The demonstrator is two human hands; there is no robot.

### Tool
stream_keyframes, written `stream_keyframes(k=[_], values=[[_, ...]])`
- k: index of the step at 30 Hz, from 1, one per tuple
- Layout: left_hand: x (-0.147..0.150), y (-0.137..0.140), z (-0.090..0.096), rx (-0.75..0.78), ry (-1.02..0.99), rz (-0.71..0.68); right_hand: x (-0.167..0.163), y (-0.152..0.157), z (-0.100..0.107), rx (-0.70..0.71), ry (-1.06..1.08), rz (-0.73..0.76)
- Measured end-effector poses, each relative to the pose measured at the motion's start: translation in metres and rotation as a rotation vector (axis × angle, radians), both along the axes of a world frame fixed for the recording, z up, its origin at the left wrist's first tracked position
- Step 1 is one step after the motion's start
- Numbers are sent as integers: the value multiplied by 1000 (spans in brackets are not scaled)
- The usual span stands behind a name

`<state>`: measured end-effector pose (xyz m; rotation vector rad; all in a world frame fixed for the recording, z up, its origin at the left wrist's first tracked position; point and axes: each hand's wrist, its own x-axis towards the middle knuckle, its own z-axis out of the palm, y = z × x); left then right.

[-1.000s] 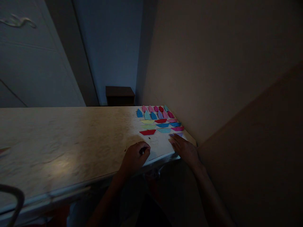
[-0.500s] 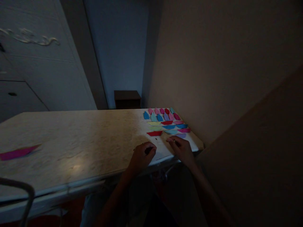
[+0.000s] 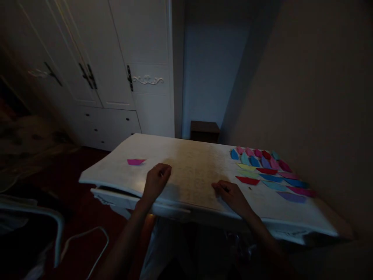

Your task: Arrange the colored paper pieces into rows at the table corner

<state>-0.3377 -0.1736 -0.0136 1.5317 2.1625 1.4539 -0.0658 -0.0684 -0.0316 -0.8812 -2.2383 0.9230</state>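
Note:
My left hand [image 3: 157,181] hovers over the left half of the white table [image 3: 189,175], fingers curled in, with no object showing in it. Nearest to it, on its left, lies a single magenta paper boat [image 3: 136,161]. My right hand [image 3: 229,191] is loosely closed above the table's front middle, and I see nothing in its fingers. To its right, folded paper boats in several colours stand in rows, among them a red boat [image 3: 247,180], a purple boat [image 3: 291,197] and a yellow boat [image 3: 246,167].
A wall [image 3: 309,97] borders the table on the right. White wardrobes [image 3: 153,46] and a small brown cabinet [image 3: 204,126] stand behind. At the lower left are a curved metal tube [image 3: 60,229] and a pale cable [image 3: 100,229] over the red floor.
The view has swung left, bringing the wardrobes in. Both hands have moved left, away from the rows of boats, and my left hand has come closer to the lone magenta boat.

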Motion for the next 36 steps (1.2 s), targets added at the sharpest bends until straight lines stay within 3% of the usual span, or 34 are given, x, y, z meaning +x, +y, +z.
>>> stream_keyframes(k=[2,5,9,14,22,28,36], values=[[-40,-12,0,-21,120,164,-10,0,-1,12,-23,17],[-86,-25,-6,-178,340,355,-18,-1,-2,42,-56,11],[-113,-34,-13,-315,456,471,-20,-4,-1,72,-60,-11],[-114,-36,-9,-460,472,442,-18,-7,2,79,-57,-13],[-114,-40,-12,-402,534,424,-17,-10,5,116,-76,-35],[-113,-40,-7,-413,540,315,-16,-11,3,127,-78,-34],[-106,-37,-14,-269,413,252,-15,-12,2,115,-76,-32]])
